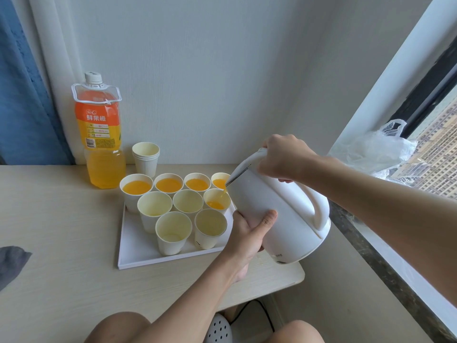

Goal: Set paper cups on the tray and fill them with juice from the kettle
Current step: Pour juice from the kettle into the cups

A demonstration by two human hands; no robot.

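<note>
The right hand (282,159) is clamped over the top of the white kettle (279,206), its fingers curled round the upper end of the handle, beside the lid. The left hand (249,231) cups the kettle's body from below, with the thumb pressed across the near side and the fingers wrapped out of sight behind it. Held between both hands, the kettle tilts to the left with its spout over the right edge of the white tray (138,246). A thin stream of juice (224,191) falls into the right cup of the middle row (217,201), which is partly filled.

Nine paper cups stand close together on the tray. The four far cups (169,185) hold orange juice nearly to the rim. The other two middle cups (154,205) and the two near cups (173,231) show pale insides.

The tray lies on a pale wood-grain table (61,243), towards its right end. Beyond the tray, a stack of spare cups (146,154) stands just beside a large capped juice bottle (99,134), which is partly full. A grey cloth (10,263) lies at the table's left edge. A plain wall rises behind the table, with a blue curtain (19,95) at the far left. On the right, a clear plastic bag (376,149) sits on the sill of a window.
</note>
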